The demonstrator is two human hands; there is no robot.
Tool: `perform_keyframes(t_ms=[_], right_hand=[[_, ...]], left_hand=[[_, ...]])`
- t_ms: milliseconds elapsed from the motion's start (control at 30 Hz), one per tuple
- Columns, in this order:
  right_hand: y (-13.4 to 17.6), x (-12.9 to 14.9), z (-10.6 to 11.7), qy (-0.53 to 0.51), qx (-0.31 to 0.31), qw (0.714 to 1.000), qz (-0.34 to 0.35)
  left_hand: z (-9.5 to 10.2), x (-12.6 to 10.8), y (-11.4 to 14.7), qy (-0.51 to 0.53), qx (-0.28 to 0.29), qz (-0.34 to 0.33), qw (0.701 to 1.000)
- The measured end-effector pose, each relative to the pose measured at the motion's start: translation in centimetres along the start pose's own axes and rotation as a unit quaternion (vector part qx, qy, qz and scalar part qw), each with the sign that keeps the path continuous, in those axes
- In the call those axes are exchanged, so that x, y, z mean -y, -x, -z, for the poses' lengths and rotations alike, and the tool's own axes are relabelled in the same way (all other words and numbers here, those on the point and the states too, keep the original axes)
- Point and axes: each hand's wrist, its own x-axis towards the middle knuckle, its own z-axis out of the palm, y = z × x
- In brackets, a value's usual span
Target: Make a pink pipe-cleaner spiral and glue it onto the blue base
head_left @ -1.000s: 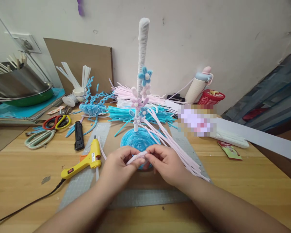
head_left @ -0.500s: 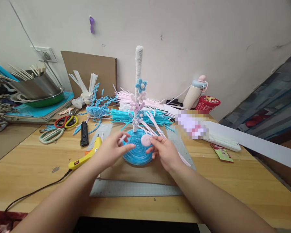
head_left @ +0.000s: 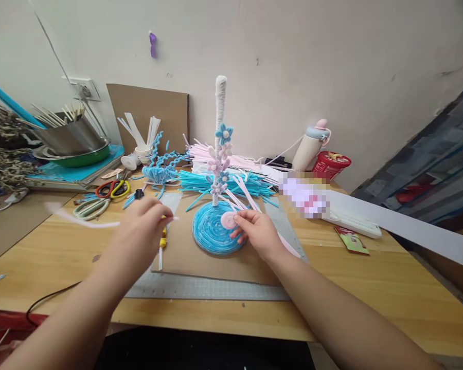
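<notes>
My right hand (head_left: 256, 234) pinches a flat pale pink coiled disc (head_left: 228, 220) between thumb and fingers, above the round blue coiled base (head_left: 206, 239). My left hand (head_left: 144, 221) is closed on a pale pink pipe cleaner (head_left: 100, 224), whose tip pokes out past the fingertips while its blurred long end trails leftward. From the base's back edge rises a white wrapped stem (head_left: 220, 103), with blue, pink and lilac fuzzy flowers (head_left: 224, 134) on its lower half. A yellow glue gun (head_left: 162, 242) lies mostly hidden under my left hand.
Bundles of blue pipe cleaners (head_left: 185, 181) and pink pipe cleaners (head_left: 204, 154) lie behind the base. Scissors (head_left: 90, 209) and a metal pot with sticks (head_left: 69, 136) stand left. A bottle (head_left: 307, 151), red cup (head_left: 332, 164) and white strip (head_left: 401, 223) are right. Cardboard (head_left: 216, 267) lies below the base.
My left hand has moved left, away from the disc, and the pink pipe cleaner now stretches out from it. My right hand still holds the disc in nearly the same place. The view shifted slightly.
</notes>
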Motion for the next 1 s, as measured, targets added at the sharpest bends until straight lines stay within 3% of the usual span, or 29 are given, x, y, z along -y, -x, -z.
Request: perform_keyframes(t_ms=[133, 267, 367, 567, 767, 1000], right_hand=[[0.9, -0.8, -0.8, 0.062, 0.044, 0.997, 0.010], [1.2, -1.4, -0.7, 0.198, 0.068, 0.976, 0.068], [1.2, -1.7, -0.6, 0.246, 0.094, 0.960, 0.095], [0.7, -1.8, -0.4, 0.256, 0.114, 0.956, 0.083], [0.9, -1.2, -0.5, 0.271, 0.135, 0.949, 0.093], [1.8, -0.1, -0.7, 0.342, 0.139, 0.915, 0.163]], left_hand=[[-3.3, -0.6, 0.9, 0.119, 0.076, 0.026, 0.990], [-4.8, -1.4, 0.4, 0.157, 0.093, 0.040, 0.982], [-5.3, -2.0, -0.9, 0.168, 0.118, 0.043, 0.978], [-6.5, -2.7, -3.0, 0.197, 0.164, -0.012, 0.967], [-7.2, -2.1, -2.1, 0.241, 0.159, -0.037, 0.957], [-6.4, -1.7, -1.3, 0.284, 0.181, -0.062, 0.940]])
